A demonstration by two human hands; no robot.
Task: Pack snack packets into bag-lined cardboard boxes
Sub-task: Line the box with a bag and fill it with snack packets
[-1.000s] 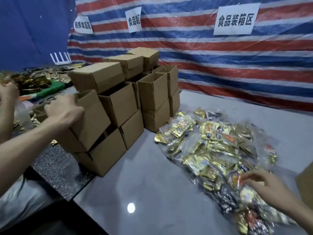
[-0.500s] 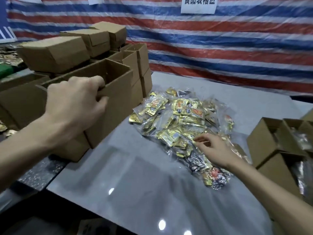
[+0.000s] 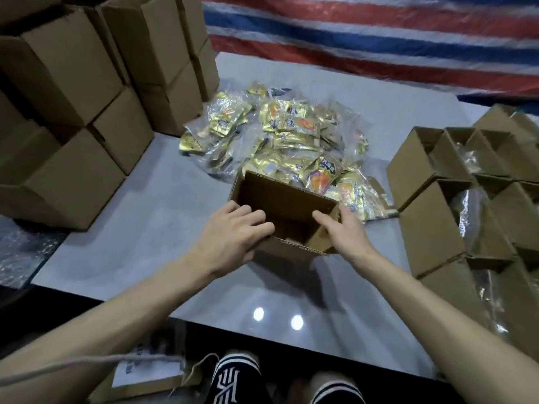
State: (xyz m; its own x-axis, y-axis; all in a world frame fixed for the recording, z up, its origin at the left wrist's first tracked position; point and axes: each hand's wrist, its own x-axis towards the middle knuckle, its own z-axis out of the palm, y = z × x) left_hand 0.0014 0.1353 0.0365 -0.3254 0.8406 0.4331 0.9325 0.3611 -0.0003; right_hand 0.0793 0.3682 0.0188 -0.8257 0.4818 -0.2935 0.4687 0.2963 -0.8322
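I had both forearms stretched forward, meeting at the open box (image 3: 283,196). It stood on the grey worktop (image 3: 140,217), with the packets (image 3: 291,132) heaped just behind it, a stack (image 3: 75,176) of cartons to its left, lined boxes (image 3: 431,228) to its right and a striped tarp (image 3: 379,33) beyond. The left hand (image 3: 233,234) curled over its near-left rim; the right hand (image 3: 344,231) gripped its right wall.

Brown boxes (image 3: 87,91), gold and orange packets (image 3: 291,132), a grey table (image 3: 163,199), a red, white and blue striped tarp (image 3: 379,33)
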